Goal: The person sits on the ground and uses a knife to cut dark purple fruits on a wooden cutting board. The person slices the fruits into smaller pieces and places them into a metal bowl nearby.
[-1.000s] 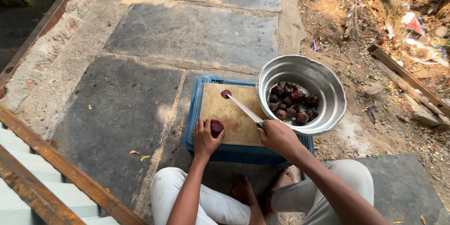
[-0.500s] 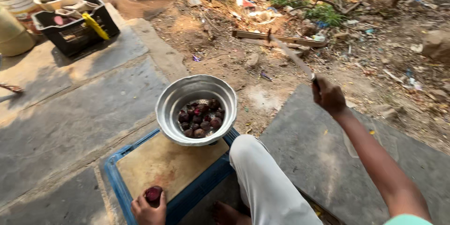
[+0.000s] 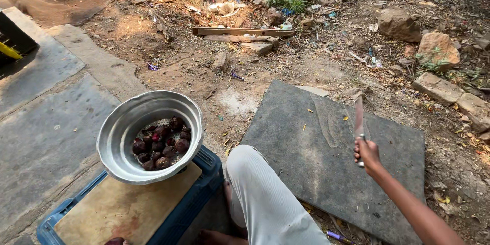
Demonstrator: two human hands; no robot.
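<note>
Right hand, now swung out to frame right, grips the knife; left hand is out of view; cutting on the board has paused.

The right hand grips a knife above a stone slab, beside a metal bowl.

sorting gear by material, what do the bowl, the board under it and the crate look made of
Bowl: metal, probably aluminium; dull silver sheen, thin rolled rim.
Board: seemingly wood; matte tan, reddish stains.
Crate: likely plastic; uniform blue moulded rim.
</note>
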